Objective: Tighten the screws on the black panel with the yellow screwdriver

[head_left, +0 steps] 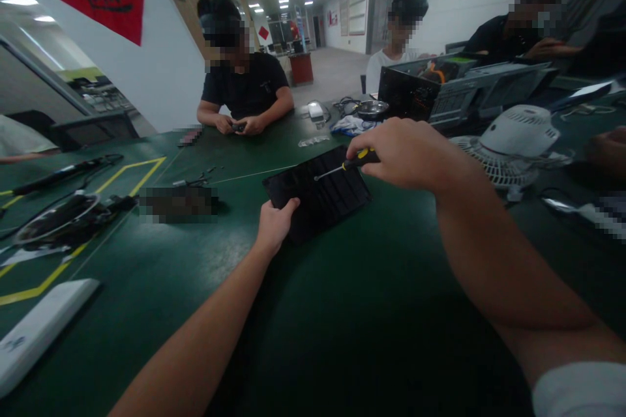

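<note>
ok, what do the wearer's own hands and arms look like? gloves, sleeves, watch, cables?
Left hand and right hand: both ungloved, no ring visible. Left forearm and right forearm bare, no watch, band or cable showing. A plain whitish sleeve shows by the right elbow; no left sleeve in view.

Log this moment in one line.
left hand: holds black panel by edge | right hand: grips screwdriver, tip over panel, contact unclear | below: green table
</note>
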A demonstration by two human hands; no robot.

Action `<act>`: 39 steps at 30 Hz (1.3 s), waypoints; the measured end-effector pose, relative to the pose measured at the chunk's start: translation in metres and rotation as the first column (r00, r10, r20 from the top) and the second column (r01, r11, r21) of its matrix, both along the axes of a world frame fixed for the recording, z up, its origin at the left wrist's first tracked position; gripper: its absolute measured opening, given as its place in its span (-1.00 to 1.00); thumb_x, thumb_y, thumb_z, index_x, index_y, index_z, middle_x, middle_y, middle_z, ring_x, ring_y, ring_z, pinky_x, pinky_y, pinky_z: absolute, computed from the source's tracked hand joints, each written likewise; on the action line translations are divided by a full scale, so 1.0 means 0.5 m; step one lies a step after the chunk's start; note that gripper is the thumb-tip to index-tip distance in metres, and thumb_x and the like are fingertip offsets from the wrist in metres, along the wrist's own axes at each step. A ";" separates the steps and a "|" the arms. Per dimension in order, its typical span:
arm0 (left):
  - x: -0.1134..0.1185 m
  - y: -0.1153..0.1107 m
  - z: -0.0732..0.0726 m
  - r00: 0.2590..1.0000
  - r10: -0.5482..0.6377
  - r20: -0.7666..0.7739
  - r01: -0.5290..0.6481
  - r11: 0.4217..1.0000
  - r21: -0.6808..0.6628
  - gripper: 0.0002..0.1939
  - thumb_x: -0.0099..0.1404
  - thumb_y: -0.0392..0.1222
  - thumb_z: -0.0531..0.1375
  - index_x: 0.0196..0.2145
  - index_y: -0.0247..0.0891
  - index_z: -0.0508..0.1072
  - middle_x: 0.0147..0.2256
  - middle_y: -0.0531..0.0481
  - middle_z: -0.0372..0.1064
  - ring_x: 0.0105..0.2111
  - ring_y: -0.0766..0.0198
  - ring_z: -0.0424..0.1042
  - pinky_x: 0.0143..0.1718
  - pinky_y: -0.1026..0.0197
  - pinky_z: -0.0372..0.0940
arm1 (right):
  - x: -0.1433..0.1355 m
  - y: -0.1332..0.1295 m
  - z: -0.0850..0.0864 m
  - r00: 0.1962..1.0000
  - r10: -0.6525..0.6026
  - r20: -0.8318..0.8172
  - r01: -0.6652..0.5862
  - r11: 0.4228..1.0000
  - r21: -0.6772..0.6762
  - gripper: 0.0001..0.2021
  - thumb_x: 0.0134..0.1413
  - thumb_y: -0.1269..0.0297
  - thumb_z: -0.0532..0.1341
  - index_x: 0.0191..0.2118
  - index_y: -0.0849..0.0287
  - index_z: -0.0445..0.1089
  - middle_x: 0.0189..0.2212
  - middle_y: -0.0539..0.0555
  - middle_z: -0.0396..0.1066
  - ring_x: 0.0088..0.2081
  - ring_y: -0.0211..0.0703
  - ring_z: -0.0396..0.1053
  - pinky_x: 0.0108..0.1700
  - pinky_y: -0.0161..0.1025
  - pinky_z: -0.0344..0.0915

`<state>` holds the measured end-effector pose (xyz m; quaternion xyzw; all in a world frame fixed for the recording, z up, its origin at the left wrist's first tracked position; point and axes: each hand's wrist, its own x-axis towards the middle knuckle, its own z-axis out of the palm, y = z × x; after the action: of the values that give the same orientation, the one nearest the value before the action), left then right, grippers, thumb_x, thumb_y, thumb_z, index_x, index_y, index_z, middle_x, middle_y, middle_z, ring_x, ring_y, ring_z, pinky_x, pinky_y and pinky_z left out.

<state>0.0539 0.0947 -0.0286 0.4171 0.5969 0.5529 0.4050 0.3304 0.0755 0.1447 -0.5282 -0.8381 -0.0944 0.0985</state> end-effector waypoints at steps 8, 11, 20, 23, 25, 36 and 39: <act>-0.001 0.000 -0.003 1.000 -0.007 0.006 0.007 1.000 0.017 -0.58 0.02 -0.04 0.53 -0.21 -0.30 0.62 -0.25 -0.17 0.64 -0.22 -0.04 0.64 -0.07 -0.03 0.53 | -0.003 0.001 0.001 1.000 0.005 -0.012 -0.005 1.000 -0.024 -0.61 0.22 0.29 0.30 0.12 -0.06 0.68 0.00 0.16 0.68 -0.02 0.21 0.58 -0.04 0.03 0.43; -0.001 0.000 -0.001 1.000 -0.004 -0.002 0.004 1.000 0.004 -0.58 0.02 -0.04 0.53 -0.21 -0.30 0.61 -0.25 -0.16 0.64 -0.22 -0.04 0.63 -0.09 -0.02 0.52 | -0.002 0.001 0.002 1.000 0.009 -0.024 -0.010 1.000 -0.030 -0.62 0.22 0.29 0.31 0.11 -0.04 0.69 0.00 0.18 0.68 -0.02 0.22 0.58 -0.04 0.03 0.43; 0.003 -0.005 0.008 1.000 -0.011 -0.023 0.011 1.000 0.008 -0.58 0.02 -0.02 0.51 -0.23 -0.29 0.58 -0.31 -0.09 0.58 -0.28 0.04 0.57 -0.14 0.03 0.47 | -0.001 -0.004 0.009 1.000 0.020 -0.012 -0.021 0.998 -0.055 -0.62 0.26 0.27 0.27 0.13 0.01 0.68 0.02 0.23 0.67 0.03 0.28 0.60 0.01 0.09 0.47; 0.003 -0.004 0.007 1.000 -0.013 -0.018 0.013 1.000 0.000 -0.60 0.04 -0.04 0.51 -0.23 -0.30 0.58 -0.30 -0.10 0.59 -0.28 0.05 0.57 -0.14 0.00 0.47 | -0.002 -0.006 0.013 0.999 0.035 -0.015 -0.036 0.997 -0.075 -0.59 0.27 0.27 0.25 0.16 0.01 0.67 0.08 0.27 0.65 0.07 0.36 0.59 0.02 0.15 0.47; 0.002 -0.003 0.005 1.000 -0.014 -0.018 0.014 1.000 0.000 -0.60 0.06 -0.04 0.51 -0.22 -0.31 0.58 -0.30 -0.11 0.59 -0.28 0.05 0.57 -0.13 -0.01 0.48 | -0.002 -0.006 0.012 0.999 0.031 -0.017 -0.032 0.997 -0.072 -0.59 0.27 0.28 0.25 0.15 -0.01 0.67 0.09 0.26 0.65 0.07 0.35 0.59 0.02 0.15 0.47; 0.001 -0.005 0.004 1.000 -0.012 -0.012 0.012 1.000 0.012 -0.57 0.03 -0.01 0.52 -0.20 -0.30 0.61 -0.27 -0.14 0.62 -0.25 0.00 0.62 -0.09 -0.03 0.52 | 0.001 0.002 -0.001 0.999 0.016 -0.043 -0.017 0.999 -0.038 -0.62 0.22 0.29 0.29 0.10 -0.01 0.70 0.00 0.18 0.68 -0.02 0.18 0.58 -0.04 0.01 0.43; -0.001 -0.004 0.001 1.000 -0.006 -0.004 0.006 1.000 0.021 -0.57 0.02 -0.03 0.52 -0.20 -0.30 0.61 -0.24 -0.17 0.63 -0.24 -0.02 0.63 -0.09 -0.04 0.53 | 0.002 0.005 -0.001 0.999 0.021 -0.045 -0.022 0.999 -0.040 -0.61 0.20 0.29 0.29 0.10 0.01 0.70 0.00 0.20 0.68 -0.02 0.19 0.59 -0.05 0.01 0.43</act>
<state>0.0535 0.0925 -0.0281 0.4242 0.5906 0.5570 0.4012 0.3315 0.0779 0.1442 -0.5230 -0.8430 -0.0644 0.1075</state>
